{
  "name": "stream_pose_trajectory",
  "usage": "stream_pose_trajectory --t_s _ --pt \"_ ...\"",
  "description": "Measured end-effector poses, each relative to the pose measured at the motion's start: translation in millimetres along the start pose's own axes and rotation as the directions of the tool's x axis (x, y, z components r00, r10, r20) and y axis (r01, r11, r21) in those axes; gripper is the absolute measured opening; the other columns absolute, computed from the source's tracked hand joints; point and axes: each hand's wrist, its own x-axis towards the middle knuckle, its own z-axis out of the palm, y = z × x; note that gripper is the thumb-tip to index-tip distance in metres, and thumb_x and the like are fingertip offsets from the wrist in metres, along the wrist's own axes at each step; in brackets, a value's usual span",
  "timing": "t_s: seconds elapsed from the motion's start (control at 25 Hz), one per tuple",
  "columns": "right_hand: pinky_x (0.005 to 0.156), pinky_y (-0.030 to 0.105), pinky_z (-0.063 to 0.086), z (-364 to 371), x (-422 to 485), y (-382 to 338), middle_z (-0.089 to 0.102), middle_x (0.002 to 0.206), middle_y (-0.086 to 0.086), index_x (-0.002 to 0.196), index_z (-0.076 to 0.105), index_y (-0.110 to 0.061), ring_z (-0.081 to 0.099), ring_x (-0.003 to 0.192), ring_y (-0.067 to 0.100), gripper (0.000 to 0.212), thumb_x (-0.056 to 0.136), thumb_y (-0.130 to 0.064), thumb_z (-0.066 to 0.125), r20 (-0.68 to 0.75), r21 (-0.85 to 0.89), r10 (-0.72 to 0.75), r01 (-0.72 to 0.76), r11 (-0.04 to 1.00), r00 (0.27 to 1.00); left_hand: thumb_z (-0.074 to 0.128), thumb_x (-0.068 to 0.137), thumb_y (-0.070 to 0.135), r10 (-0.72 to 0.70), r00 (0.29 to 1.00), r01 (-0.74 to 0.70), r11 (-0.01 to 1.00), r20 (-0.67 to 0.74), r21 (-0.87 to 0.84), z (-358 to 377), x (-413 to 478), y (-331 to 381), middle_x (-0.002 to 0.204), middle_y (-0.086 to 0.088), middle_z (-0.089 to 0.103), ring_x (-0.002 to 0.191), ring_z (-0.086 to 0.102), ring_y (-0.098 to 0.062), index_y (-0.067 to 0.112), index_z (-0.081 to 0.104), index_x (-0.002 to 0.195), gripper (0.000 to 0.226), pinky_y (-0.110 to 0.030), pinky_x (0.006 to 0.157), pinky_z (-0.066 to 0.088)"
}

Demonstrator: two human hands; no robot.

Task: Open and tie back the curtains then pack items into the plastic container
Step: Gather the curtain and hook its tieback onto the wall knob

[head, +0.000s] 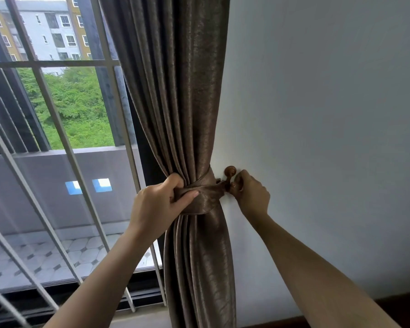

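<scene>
A brown curtain (175,91) hangs gathered against the white wall, pulled aside from the window. A matching fabric tieback (205,196) wraps around its waist. My left hand (156,204) grips the tieback and the bunched curtain on the left side. My right hand (250,192) pinches the tieback's end at a wooden wall hook (230,172) with round knobs. The plastic container is not in view.
White window bars (57,129) run across the glass on the left, with a tiled balcony and buildings beyond. The white wall (329,114) fills the right. A dark wooden skirting (400,306) runs along the wall's bottom right.
</scene>
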Motion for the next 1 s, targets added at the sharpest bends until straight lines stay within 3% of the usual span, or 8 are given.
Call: stream_pose_trajectory --t_s 0.2,0.4,0.52,0.6,0.72,0.8,0.92,1.0 --pt "0.067 0.030 0.051 -16 21 6 0.063 0.071 -0.006 0.075 0.059 -0.023 0.060 0.070 0.019 0.019 0.073 -0.038 0.071 0.084 0.068 0.012 -0.018 0.998 0.996 0.074 0.075 0.036 0.041 0.999 -0.041 0.999 0.025 -0.001 1 -2 2 0.047 0.023 0.021 0.037 0.029 0.009 0.012 0.056 0.074 0.031 -0.002 0.048 0.021" --pt "0.059 0.023 0.046 -63 28 -19 0.061 0.068 -0.009 0.072 0.062 -0.023 0.059 0.063 0.009 0.019 0.080 -0.040 0.064 -0.128 0.345 0.047 0.000 0.939 0.991 0.059 0.084 0.036 0.043 0.999 -0.041 0.992 0.016 -0.117 3 -11 -1 0.053 0.018 0.039 0.041 0.039 0.000 0.017 0.052 0.092 0.022 -0.006 0.047 0.032" --pt "0.058 0.024 0.047 -84 6 -41 0.061 0.064 -0.007 0.068 0.060 -0.021 0.060 0.059 0.011 0.023 0.085 -0.038 0.060 -0.074 0.396 0.015 0.015 0.918 0.997 0.058 0.090 0.021 -0.247 0.969 0.228 0.913 -0.014 -0.340 6 -26 0 0.060 -0.002 0.060 0.046 0.057 -0.008 0.014 0.049 0.093 0.011 -0.012 0.046 0.043" --pt "0.059 0.027 0.050 -86 -19 -44 0.063 0.062 -0.003 0.069 0.061 -0.019 0.063 0.058 0.015 0.031 0.089 -0.041 0.053 0.228 0.390 0.124 -0.207 0.897 0.966 0.053 0.094 0.023 -0.625 0.754 0.620 0.574 0.204 -0.535 9 -32 0 0.072 -0.010 0.064 0.053 0.062 -0.010 0.009 0.056 0.093 0.014 -0.021 0.051 0.050" --pt "0.059 0.023 0.050 -82 -60 -47 0.064 0.072 0.002 0.085 0.061 -0.011 0.062 0.060 0.014 0.036 0.099 -0.036 0.039 0.739 0.294 0.217 -0.596 0.747 0.638 0.049 0.097 0.026 -0.681 0.392 0.807 -0.069 0.619 -0.586 12 -36 -1 0.069 -0.006 0.060 0.051 0.055 -0.007 0.002 0.062 0.093 0.028 -0.015 0.047 0.048" --pt "0.063 0.022 0.048 -78 -73 -55 0.059 0.074 0.005 0.083 0.058 -0.009 0.058 0.062 0.013 0.030 0.100 -0.027 0.040 0.767 0.463 0.133 -0.685 0.563 0.628 0.051 0.096 0.025 -0.642 0.320 0.772 -0.249 0.697 -0.584 14 -33 2 0.066 -0.003 0.058 0.051 0.054 -0.006 0.005 0.060 0.083 0.025 -0.013 0.046 0.047" --pt "0.065 0.020 0.055 -81 -74 -70 0.064 0.084 0.007 0.095 0.055 -0.008 0.063 0.073 0.010 0.015 0.099 -0.016 0.043 0.641 0.666 0.171 -0.653 0.359 0.748 0.053 0.094 0.016 -0.612 0.283 0.732 -0.360 0.738 -0.579 15 -23 10 0.064 -0.002 0.058 0.052 0.056 -0.005 0.008 0.058 0.080 0.017 -0.013 0.045 0.047" --pt "0.063 0.020 0.057 -83 -71 -73 0.064 0.091 0.009 0.100 0.052 -0.010 0.064 0.075 0.012 0.011 0.099 -0.009 0.042 0.636 0.729 0.182 -0.661 0.178 0.750 0.051 0.094 0.014 -0.586 0.232 0.732 -0.421 0.776 -0.536 12 -20 13 0.072 -0.005 0.059 0.060 0.058 -0.008 0.005 0.057 0.083 0.015 -0.016 0.049 0.047"
